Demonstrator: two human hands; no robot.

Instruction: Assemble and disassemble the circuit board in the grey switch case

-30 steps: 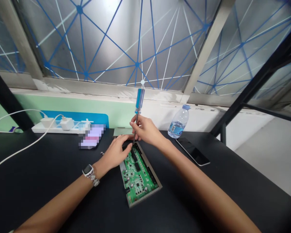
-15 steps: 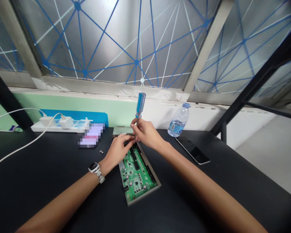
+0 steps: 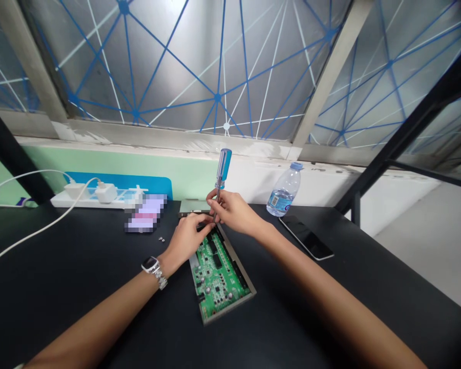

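Observation:
My right hand (image 3: 236, 210) is closed around the metal shaft of a screwdriver (image 3: 223, 169), just below its clear and blue handle. The screwdriver stands nearly upright, its tip hidden by fingers. Beside the tip, my left hand (image 3: 190, 233) has its thumb and fingers pinched together over the far part of a green circuit board (image 3: 217, 282). What those fingertips hold, if anything, is hidden. The board lies in a shallow metal tray (image 3: 230, 310) on the black table. Several small screws (image 3: 161, 239) lie left of my left hand.
A water bottle (image 3: 284, 189) and a dark phone (image 3: 306, 238) are on the right. At the back left sit a white power strip (image 3: 90, 200) with plugs and cables, and a blurred phone (image 3: 146, 213). A pale green-grey plate (image 3: 194, 206) lies behind the tray, near the wall.
The screwdriver handle has turned about its axis: its blue side has moved from the left to the right. Both hands stay at the same place on the board.

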